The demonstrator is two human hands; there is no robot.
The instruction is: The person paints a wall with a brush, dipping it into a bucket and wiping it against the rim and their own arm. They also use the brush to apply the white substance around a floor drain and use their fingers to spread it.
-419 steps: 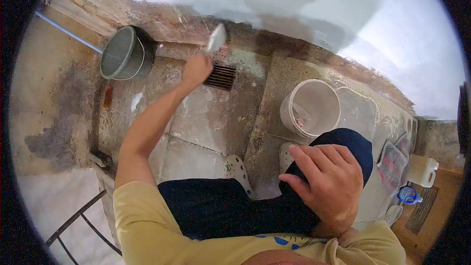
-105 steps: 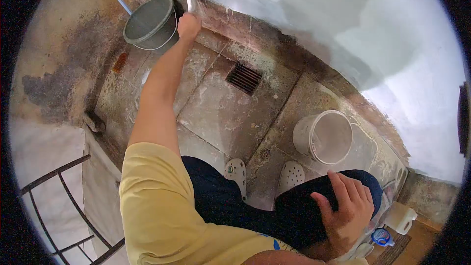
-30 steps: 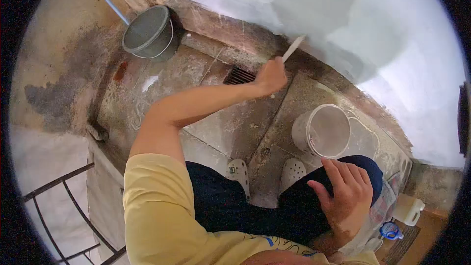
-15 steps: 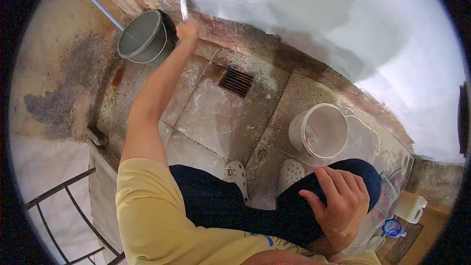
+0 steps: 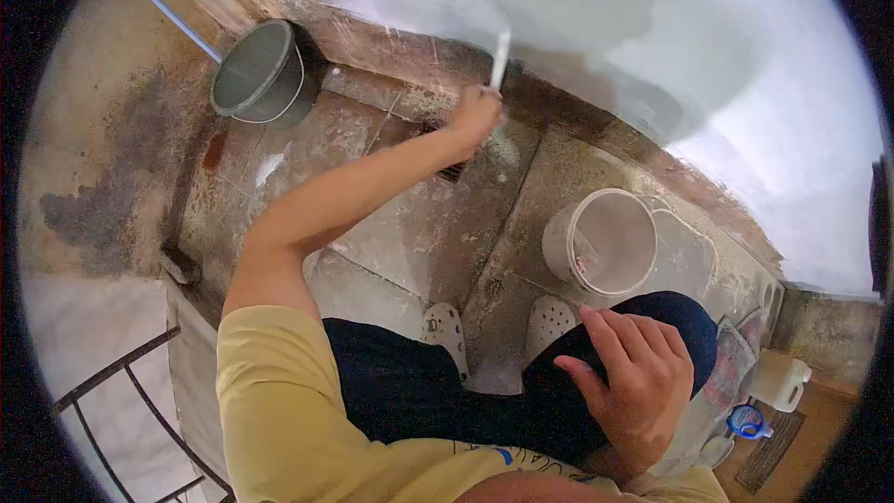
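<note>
My left hand (image 5: 475, 118) grips what looks like a white paintbrush (image 5: 501, 61), smeared by motion, with its tip up against the lower edge of the white wall (image 5: 596, 0). The forearm reaches across the floor and partly hides a metal drain grate (image 5: 452, 170). On my right knee lies my right hand (image 5: 643, 377), fingers stretched forward, thumb apart, holding nothing. Just beyond that knee stands a whitish bucket (image 5: 559, 242) with pale smears and a small reddish mark inside.
In the far left corner is a dark grey bucket (image 5: 265, 79) with a wire handle, a blue pole (image 5: 168, 9) behind it. A white jug (image 5: 782, 382) and a blue-labelled container (image 5: 748, 422) stand at right. Black metal bars (image 5: 121, 363) rise at lower left.
My left hand has swept right along the base of the wall with the paintbrush, from beside the grey bucket to above the drain grate. My right hand stays on the knee.
</note>
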